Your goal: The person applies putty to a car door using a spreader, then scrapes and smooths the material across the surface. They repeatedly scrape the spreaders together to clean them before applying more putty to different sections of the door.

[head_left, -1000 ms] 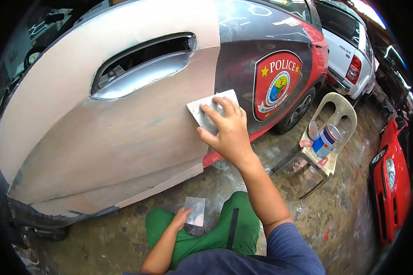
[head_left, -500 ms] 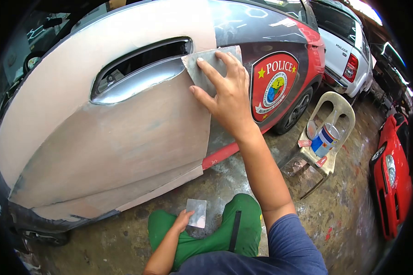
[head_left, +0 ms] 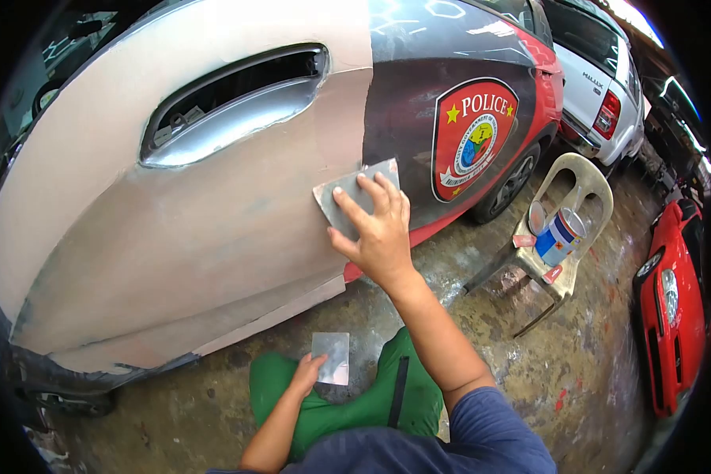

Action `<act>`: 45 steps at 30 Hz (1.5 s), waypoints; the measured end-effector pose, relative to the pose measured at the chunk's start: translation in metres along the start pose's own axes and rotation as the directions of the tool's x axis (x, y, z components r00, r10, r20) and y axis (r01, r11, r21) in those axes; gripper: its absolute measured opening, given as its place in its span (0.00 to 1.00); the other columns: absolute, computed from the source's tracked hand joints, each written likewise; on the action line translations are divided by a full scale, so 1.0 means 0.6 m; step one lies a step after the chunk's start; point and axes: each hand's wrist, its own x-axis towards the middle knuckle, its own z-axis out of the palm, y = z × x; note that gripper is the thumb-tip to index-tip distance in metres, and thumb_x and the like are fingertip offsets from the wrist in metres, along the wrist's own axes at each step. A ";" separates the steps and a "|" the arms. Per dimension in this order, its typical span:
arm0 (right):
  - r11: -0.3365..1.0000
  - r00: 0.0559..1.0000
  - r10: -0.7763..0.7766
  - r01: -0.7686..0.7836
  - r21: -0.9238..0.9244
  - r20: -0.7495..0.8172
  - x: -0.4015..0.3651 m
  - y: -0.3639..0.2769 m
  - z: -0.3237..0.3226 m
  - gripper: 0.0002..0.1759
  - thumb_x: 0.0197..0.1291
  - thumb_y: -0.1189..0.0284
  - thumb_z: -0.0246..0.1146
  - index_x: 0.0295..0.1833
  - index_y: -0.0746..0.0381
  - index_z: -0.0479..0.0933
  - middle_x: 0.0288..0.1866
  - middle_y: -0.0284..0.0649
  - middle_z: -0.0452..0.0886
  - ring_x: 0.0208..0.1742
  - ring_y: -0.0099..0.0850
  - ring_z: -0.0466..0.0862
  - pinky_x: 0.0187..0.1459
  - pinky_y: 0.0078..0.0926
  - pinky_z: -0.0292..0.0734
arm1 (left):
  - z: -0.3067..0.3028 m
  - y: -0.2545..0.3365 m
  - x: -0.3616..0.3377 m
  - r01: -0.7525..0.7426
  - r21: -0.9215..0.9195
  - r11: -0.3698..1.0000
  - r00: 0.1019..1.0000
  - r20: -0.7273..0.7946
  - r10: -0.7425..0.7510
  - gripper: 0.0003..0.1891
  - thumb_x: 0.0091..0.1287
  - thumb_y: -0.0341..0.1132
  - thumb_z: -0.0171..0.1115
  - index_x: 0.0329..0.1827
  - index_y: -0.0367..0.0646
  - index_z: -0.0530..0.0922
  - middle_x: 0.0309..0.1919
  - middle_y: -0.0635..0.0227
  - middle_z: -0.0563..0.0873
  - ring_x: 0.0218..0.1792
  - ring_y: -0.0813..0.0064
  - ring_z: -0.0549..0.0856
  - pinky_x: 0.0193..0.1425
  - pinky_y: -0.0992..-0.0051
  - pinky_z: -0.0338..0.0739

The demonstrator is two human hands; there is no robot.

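Observation:
My right hand presses a thin grey square putty spreader flat against the car's side, its fingers spread over the back of the plate. Pinkish residue marks the plate's edges. Beneath it lies the seam where the beige filler-coated door panel meets the dark, glossy rear panel. Low down, by my green-trousered knee, my left hand grips a second flat metal putty spreader at its edge. A silver door-handle recess sits above and left of my right hand.
A red police emblem is right of my right hand. A plastic chair carries a blue-and-white tin, its lid and small red-and-white tubes. Behind stand a white pickup and a red car on the stained floor.
My right hand has slid the spreader down the panel, from beside the handle recess to the lower seam. My left hand still holds its spreader near my knee. The view has shifted slightly.

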 end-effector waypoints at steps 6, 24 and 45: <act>0.889 0.933 0.204 -0.302 0.343 0.295 -0.104 -0.013 -0.093 0.32 0.54 0.60 0.76 0.67 0.53 0.82 0.74 0.49 0.70 0.76 0.53 0.69 0.74 0.59 0.62 | 0.071 0.124 -0.093 -0.255 -0.274 0.927 0.966 -0.119 0.231 0.21 0.77 0.32 0.60 0.70 0.34 0.73 0.63 0.59 0.83 0.62 0.66 0.83 0.70 0.64 0.76; 0.903 0.696 0.150 -0.386 0.190 0.702 -0.250 0.028 -0.181 0.32 0.53 0.65 0.75 0.66 0.55 0.83 0.73 0.49 0.73 0.75 0.53 0.72 0.74 0.50 0.68 | 0.199 0.366 -0.212 -0.657 -0.032 0.753 0.738 -0.229 0.634 0.16 0.79 0.31 0.58 0.66 0.34 0.76 0.53 0.60 0.87 0.52 0.71 0.86 0.59 0.69 0.80; 0.995 0.999 -0.047 0.048 -0.088 0.016 0.027 0.012 -0.040 0.30 0.54 0.58 0.74 0.65 0.44 0.82 0.72 0.41 0.72 0.75 0.51 0.66 0.68 0.72 0.61 | 0.084 0.109 -0.070 -0.386 0.442 0.810 0.825 -0.228 0.517 0.20 0.79 0.40 0.58 0.64 0.33 0.77 0.53 0.48 0.89 0.55 0.56 0.88 0.63 0.62 0.78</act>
